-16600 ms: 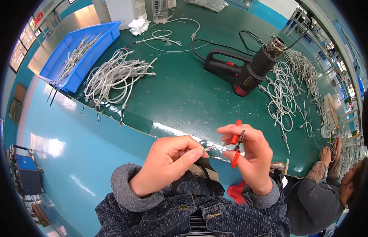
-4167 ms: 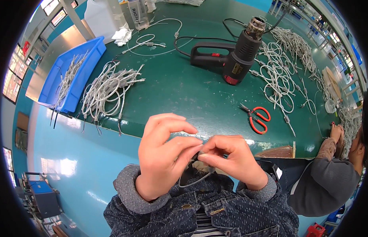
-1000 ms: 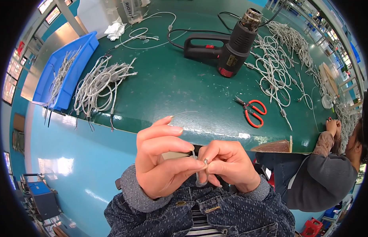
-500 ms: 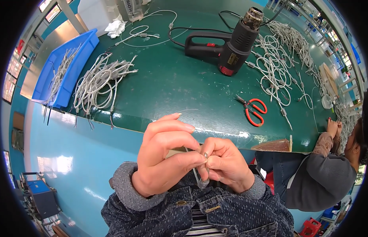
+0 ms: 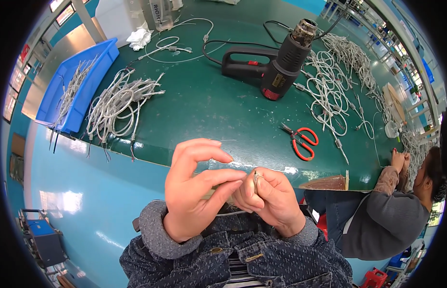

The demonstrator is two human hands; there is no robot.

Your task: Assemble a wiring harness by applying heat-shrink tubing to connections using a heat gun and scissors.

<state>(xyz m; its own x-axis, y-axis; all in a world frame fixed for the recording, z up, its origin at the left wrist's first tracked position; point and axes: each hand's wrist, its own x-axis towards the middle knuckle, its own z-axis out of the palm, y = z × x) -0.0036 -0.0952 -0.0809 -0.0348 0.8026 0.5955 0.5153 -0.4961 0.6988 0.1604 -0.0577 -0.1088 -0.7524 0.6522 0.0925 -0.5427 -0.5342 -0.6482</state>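
Observation:
In front of my chest, above the bench's near edge, my right hand (image 5: 271,197) is closed around a thin grey cable (image 5: 255,183). The cable's stripped end, with fine strands, pokes up between thumb and forefinger. Just left of it is my left hand (image 5: 197,185), its thumb and forefinger tips nearly together in a pinch beside the cable end. Its other fingers are bent and raised. Whatever lies between the left fingertips is too small to make out. A pale length of cable runs below the hands, partly hidden by the right one.
On the green bench (image 5: 204,105) lie red-handled cutters (image 5: 304,143), a black heat gun (image 5: 283,62) and bundled grey cables (image 5: 120,103). A blue tray (image 5: 86,89) holding wires sits left. More coiled cables (image 5: 329,91) lie right, near a co-worker (image 5: 389,216) handling cables.
My right hand has turned, so the cable end now points up. The left fingertips have moved slightly off it to the left. The view has shifted a little.

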